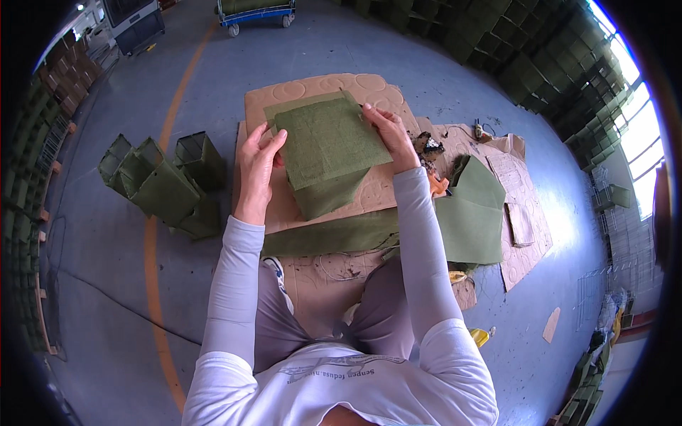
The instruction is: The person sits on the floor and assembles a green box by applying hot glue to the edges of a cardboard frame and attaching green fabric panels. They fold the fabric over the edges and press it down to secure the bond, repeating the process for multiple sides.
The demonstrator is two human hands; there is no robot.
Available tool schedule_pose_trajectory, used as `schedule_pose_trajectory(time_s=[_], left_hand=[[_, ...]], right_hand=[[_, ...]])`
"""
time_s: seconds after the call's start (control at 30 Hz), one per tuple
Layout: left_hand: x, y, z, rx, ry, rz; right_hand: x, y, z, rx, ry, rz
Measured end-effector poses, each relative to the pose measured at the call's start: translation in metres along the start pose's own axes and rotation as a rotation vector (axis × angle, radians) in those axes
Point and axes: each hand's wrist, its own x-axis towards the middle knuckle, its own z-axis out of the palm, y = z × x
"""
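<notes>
Currently, both hands are engaged on a single workpiece. The left grip (258, 162) pinches the near-left edge of a green box (328, 142), thumb on the upper face and fingers curled at the side. The right grip (392, 136) takes the opposite edge near its far corner, thumb along the rim; its fingertips are partly hidden. The box sits between the two hands above a cardboard sheet (381, 197), its flat panel tilted toward the wearer; whether its underside touches the cardboard cannot be determined.

In this inspector's judgement, the step in hand is steadying and squaring the panel against the box body. The next move calls for keeping both edges even and the pressure light, since the fabric-like walls look liable to crease.

Just nearer the wearer lies a long green strip (323, 236). To the right are a folded green sheet (474, 226), an orange object (437, 184) of unclear kind, and dark scraps (430, 146). To the left, several green containers (162, 193) stand on the floor beside an orange line (150, 273). A blue cart (257, 13) stands beyond.

Markings: lettering appears inverted on the white shirt (398, 390) and is not transcribed. No label is discernible on the box.
</notes>
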Motion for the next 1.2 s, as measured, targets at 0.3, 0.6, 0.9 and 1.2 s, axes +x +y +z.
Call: schedule_pose_trajectory(time_s=[0.3, 0.6, 0.9, 1.2], left_hand=[[-0.0007, -0.0020, 0.0004, -0.017, -0.005, 0.004], [0.0025, -0.0062, -0.0031, -0.029, -0.025, 0.017], [0.0017, -0.0043, -0.0033, -0.029, -0.032, 0.015], [0.0015, -0.0066, -0.0023, -0.027, -0.033, 0.013]], right_hand=[[-0.0057, 0.0004, -0.0048, 0.070, -0.076, -0.001], [-0.0050, 0.0038, -0.0056, 0.104, -0.068, 0.018], [-0.0055, 0.0019, -0.0063, 0.081, -0.073, 0.033], [-0.0095, 0.0013, -0.0080, 0.087, -0.065, 0.040]])
